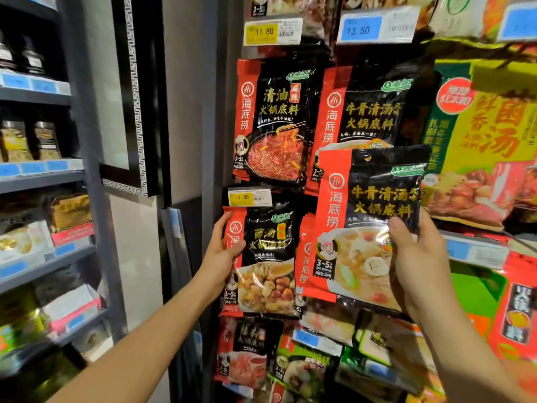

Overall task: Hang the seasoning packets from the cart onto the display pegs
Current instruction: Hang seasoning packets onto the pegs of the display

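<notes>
**Desk:** Where is the packet on your feed?

**Operator:** I see the seasoning packet [369, 228] right of the middle of the frame. It has a red strip and a black front with a pale broth picture. It is held up in front of the display, nearly upright, and its top edge overlaps the bottom of a matching bone-broth packet [369, 112] hanging above.

**Desk:** And the hands?

**Operator:** The right hand [418, 257] pinches the packet at its right edge. I see the thumb on the front and the fingers tucked behind it. The left hand [223, 251], at centre frame, grips the left red edge of a hung mushroom-soup packet [267, 257]. Its thumb is on the front and its fingers [222, 225] curl around the side.

**Desk:** What's around them?

**Operator:** I make out a yellow price tag [250, 197] just above the mushroom-soup packet. A red-oil packet [276, 120] hangs higher up, beside the bone-broth one. Along the top edge are another yellow tag [273, 32] and a blue tag [377, 26]. A large yellow-green packet [488, 135] fills the upper right. Grey shelves [40, 175] with jars and boxes run down the left side of the frame.
</notes>
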The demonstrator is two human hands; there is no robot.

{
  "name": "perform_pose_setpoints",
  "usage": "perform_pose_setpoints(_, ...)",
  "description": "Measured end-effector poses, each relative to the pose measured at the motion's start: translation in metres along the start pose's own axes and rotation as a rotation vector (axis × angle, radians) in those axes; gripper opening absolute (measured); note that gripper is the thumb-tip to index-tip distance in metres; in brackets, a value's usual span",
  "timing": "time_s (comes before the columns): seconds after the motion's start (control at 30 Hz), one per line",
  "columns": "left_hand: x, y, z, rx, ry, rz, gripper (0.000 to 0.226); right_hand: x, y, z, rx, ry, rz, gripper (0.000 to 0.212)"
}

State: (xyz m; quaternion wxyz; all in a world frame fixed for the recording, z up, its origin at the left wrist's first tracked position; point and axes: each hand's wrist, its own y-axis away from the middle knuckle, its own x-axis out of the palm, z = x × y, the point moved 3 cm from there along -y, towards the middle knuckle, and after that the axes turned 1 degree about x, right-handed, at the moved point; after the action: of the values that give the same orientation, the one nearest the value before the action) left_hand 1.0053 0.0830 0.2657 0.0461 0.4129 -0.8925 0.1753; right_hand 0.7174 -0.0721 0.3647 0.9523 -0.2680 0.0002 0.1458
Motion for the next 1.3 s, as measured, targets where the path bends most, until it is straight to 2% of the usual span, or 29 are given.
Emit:
perform_pose_setpoints(0.2,0.017,-0.006,0.004,-0.068,0.162,-0.001,0.07,-0.001,0.005,0.002,0.012,-0.019,0.006,0.044)
perform_pose_setpoints(0.33,0.018,-0.01,0.002,-0.079,0.186,-0.036,0.07,-0.005,0.008,0.007,0.004,-0.043,0.004,0.03)
perform_pose_setpoints(0.57,0.024,-0.017,-0.004,0.012,0.01,-0.088,0.064,-0.006,0.009,0.008,-0.003,-0.036,-0.023,0.035)
perform_pose_setpoints(0.73,0.025,-0.012,0.002,0.045,-0.137,-0.047,0.069,-0.007,0.009,0.007,0.003,-0.046,-0.014,0.036)
perform_pose_setpoints(0.9,0.026,-0.008,0.007,0.107,-0.116,-0.08,0.067,-0.01,0.01,0.007,0.005,-0.049,-0.021,0.039)
perform_pose_setpoints(1.07,0.028,0.003,0.01,0.218,-0.106,-0.123,0.068,-0.012,0.009,0.006,0.003,-0.061,-0.014,0.033)
perform_pose_setpoints(1.3,0.04,-0.007,0.014,0.195,-0.075,-0.205,0.073,-0.01,0.009,0.008,0.018,-0.057,0.0,0.03)
